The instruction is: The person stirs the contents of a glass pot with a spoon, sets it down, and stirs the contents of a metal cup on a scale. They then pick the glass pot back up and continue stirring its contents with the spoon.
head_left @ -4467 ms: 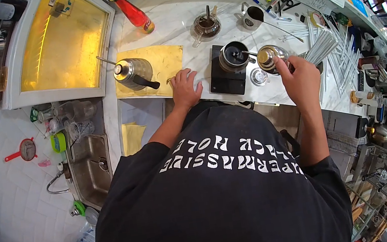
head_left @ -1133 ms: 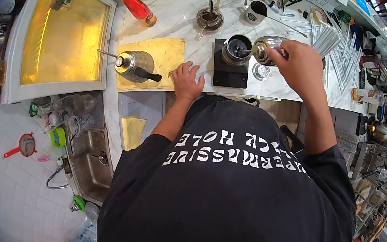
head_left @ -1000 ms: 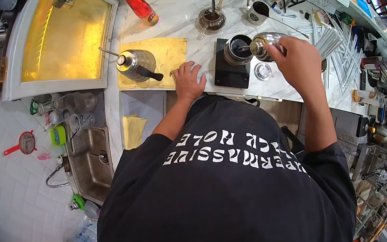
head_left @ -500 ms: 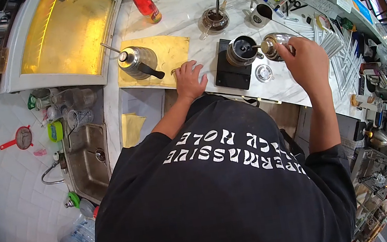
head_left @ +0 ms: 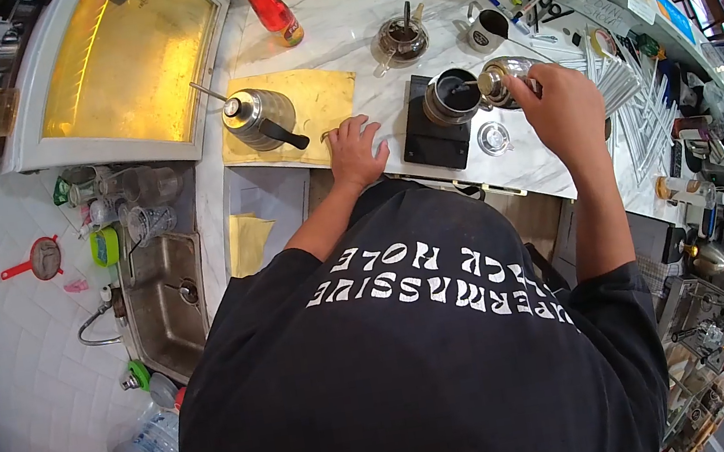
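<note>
My right hand (head_left: 561, 107) is closed around a glass bottle with a metal top (head_left: 500, 84). The bottle is tilted left, its mouth at the rim of a round pot of dark liquid (head_left: 458, 96). Whether anything flows out is too small to tell. The pot stands on a black scale (head_left: 436, 142). In front of the bottle lies a small round glass lid (head_left: 494, 138). My left hand (head_left: 357, 152) lies flat with fingers spread at the counter's front edge, touching the corner of a yellow cloth (head_left: 328, 91). On that cloth stands a steel gooseneck kettle (head_left: 266, 119).
Behind the scale are a glass teapot (head_left: 402, 38) and a mug (head_left: 487, 31). A red bottle (head_left: 269, 11) stands at the back left. Many wrapped straws (head_left: 642, 123) and some scissors (head_left: 549, 8) lie right. A sink (head_left: 161, 289) is at the left.
My right hand and the bottle have shifted slightly left, bringing the bottle's mouth closer over the pot. My left hand has stayed in place.
</note>
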A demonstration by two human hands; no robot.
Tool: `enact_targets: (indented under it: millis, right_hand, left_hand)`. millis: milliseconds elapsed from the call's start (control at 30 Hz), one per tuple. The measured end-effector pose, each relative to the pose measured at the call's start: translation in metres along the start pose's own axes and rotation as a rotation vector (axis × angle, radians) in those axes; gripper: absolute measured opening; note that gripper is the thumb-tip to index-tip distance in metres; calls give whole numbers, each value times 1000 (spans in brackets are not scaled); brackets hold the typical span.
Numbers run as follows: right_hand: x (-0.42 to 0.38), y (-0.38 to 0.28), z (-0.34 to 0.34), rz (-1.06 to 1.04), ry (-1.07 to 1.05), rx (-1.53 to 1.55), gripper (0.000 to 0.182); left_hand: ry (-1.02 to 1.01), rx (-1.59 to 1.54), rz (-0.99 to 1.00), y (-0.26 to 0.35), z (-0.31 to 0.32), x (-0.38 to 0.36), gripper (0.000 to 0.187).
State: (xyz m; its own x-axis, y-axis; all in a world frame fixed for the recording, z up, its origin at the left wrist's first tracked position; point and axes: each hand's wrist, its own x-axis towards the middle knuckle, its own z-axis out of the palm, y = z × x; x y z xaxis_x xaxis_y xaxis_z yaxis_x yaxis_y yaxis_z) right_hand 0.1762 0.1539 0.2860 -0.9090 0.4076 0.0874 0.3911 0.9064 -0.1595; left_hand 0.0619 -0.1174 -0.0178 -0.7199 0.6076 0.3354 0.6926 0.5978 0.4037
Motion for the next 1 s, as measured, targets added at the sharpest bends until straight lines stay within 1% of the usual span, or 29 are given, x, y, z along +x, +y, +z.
enact_targets:
  millis: [100, 300, 500, 700, 900, 1000]
  right_hand:
    - [-1, 0, -4, 29, -12, -35, 40]
    - [-10, 7, -5, -10, 12, -39, 40]
    - [-14, -3, -13, 5, -34, -7, 40]
    - [-4, -7, -6, -59, 29, 40, 40]
    - [4, -3, -4, -38, 30, 9, 42]
    - [4, 1, -6, 7, 15, 15, 43]
  left_hand:
    - [2, -2, -1, -1, 2, -1, 39]
    - [-2, 6, 4, 1, -1, 1, 39]
    - [-21, 4, -14, 2, 0, 0, 39]
    - [-30, 14, -9, 3, -2, 1, 39]
    - [-21, 8, -14, 2, -1, 0, 39]
    - [-12, 12, -12, 2, 0, 0, 39]
